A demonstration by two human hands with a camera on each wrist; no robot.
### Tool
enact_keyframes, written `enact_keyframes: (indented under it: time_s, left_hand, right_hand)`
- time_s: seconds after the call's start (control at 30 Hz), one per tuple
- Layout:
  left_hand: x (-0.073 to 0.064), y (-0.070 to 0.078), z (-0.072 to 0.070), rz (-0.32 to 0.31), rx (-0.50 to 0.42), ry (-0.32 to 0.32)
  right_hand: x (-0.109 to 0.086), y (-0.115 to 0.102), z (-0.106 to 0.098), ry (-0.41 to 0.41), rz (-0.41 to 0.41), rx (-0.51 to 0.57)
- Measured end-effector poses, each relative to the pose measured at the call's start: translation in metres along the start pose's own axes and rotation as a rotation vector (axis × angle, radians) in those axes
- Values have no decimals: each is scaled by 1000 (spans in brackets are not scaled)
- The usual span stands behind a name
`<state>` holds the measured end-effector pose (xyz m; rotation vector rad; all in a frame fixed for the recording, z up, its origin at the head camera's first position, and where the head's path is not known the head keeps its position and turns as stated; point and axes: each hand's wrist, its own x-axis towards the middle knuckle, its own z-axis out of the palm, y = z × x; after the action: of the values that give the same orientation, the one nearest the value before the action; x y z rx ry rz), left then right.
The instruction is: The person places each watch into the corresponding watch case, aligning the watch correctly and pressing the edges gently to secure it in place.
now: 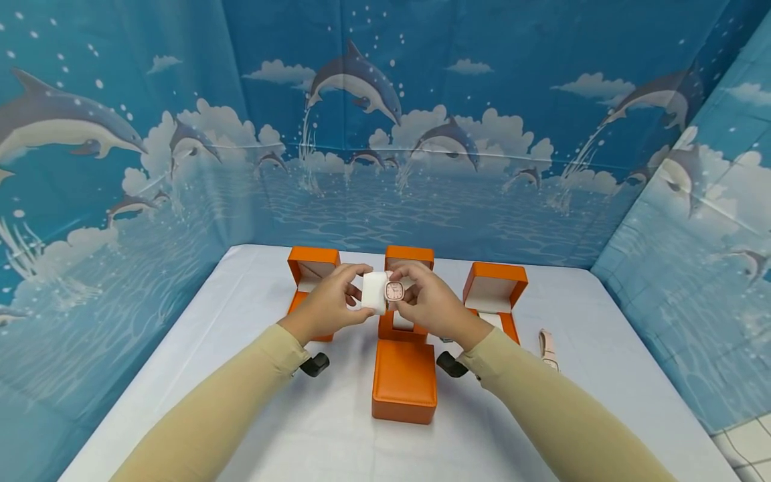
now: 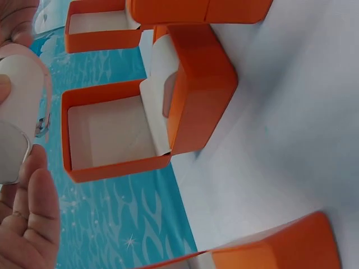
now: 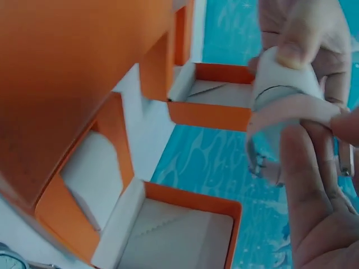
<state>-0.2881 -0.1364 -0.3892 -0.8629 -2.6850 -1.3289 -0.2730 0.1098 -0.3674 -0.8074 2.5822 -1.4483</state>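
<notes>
My left hand (image 1: 331, 298) grips a white watch cushion (image 1: 373, 292) between thumb and fingers, above the open boxes. My right hand (image 1: 436, 301) holds a pink watch (image 1: 394, 290) with a squarish face, right beside the cushion. In the right wrist view the watch's strap (image 3: 303, 109) loops around one end of the cushion (image 3: 277, 75), and its buckle hangs on the far side. The left thumb presses on the cushion there. The left wrist view shows the back of the watch case (image 2: 12, 154) near the left fingers (image 2: 39, 196).
Behind the hands stand three open orange boxes: left (image 1: 313, 256), middle (image 1: 409, 253) and right (image 1: 496, 274). A closed orange box (image 1: 405, 381) sits in front. Another pink watch (image 1: 547, 348) lies at right on the white table (image 1: 337, 442). A watch (image 3: 11, 260) lies near the middle box.
</notes>
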Motion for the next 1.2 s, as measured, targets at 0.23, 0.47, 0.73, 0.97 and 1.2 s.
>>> enact_keyframes:
  time_s: [0.23,0.47,0.73,0.97,1.2]
  left_hand:
    - [0,0,5,24,0,19]
    - [0,1,6,31,9,35]
    - [-1,4,6,27,-7,54]
    - [0,3,6,33,-12,39]
    - [-1,3,7,22,-16,35]
  right_hand:
    - [-2,-1,0,-3,-10,50]
    - [-4,4,0,-2,-7,106]
    - [-5,4,-2,-7,46,194]
    - [-5,5,0,-34,58,196]
    - [-5,6,1,-47,106,183]
